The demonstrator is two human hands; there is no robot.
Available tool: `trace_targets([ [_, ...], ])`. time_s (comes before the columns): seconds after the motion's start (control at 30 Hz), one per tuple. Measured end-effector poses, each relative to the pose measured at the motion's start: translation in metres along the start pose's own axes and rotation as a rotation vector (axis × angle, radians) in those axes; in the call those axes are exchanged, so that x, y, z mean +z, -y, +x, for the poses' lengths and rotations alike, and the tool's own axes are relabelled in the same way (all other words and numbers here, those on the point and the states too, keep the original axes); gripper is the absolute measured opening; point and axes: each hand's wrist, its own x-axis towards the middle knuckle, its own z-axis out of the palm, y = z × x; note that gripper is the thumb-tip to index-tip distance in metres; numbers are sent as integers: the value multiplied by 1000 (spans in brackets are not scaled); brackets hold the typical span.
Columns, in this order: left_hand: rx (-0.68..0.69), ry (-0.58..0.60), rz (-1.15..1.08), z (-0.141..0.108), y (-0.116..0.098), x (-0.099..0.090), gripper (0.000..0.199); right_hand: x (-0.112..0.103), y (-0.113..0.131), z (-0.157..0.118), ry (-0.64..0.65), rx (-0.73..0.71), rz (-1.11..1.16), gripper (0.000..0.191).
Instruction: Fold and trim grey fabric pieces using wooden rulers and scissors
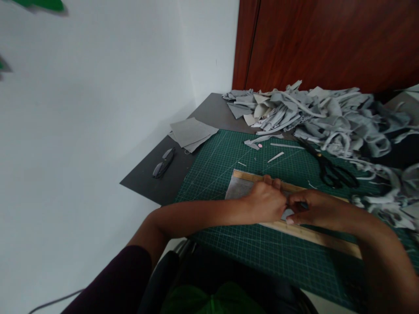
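Note:
On the green cutting mat [209, 174] lies a piece of grey fabric [238, 187], with a wooden ruler-like strip [245, 175] along its far edge and a second wooden strip [327, 239] along the near side. My left hand [267, 201] presses down on the fabric, its curled fingers over the far strip. Close against it, my right hand [314, 209] is bent over the fabric, thumb and fingers drawn in around something small that I cannot make out. Black-handled scissors [334, 172] rest beyond my right hand.
Grey fabric scraps [310, 113] are heaped at the back right. Several cut fabric pieces [193, 133] sit at the mat's left corner, near eyeglasses [163, 163] on the dark tabletop [140, 181]. Thin offcuts [275, 157] are scattered on the mat. A white wall [98, 87] borders the left.

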Motion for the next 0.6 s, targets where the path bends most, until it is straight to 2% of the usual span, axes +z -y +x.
trace_targets([
  [0.17,82,34,-50,5,12,-10,30,0,1,-1,17,8,-47,25],
  [0.27,85,86,-122,9,28,-14,29,4,4,2,29,-8,-54,21],
  [0.37,137,146,-163,13,48,-12,21,11,7,4,59,8,-79,26],
  [0.5,224,134,-280,17,72,-5,28,18,8,6,23,28,-116,33],
  [0.6,273,149,-343,20,81,-3,33,22,6,7,-4,25,-110,31],
])
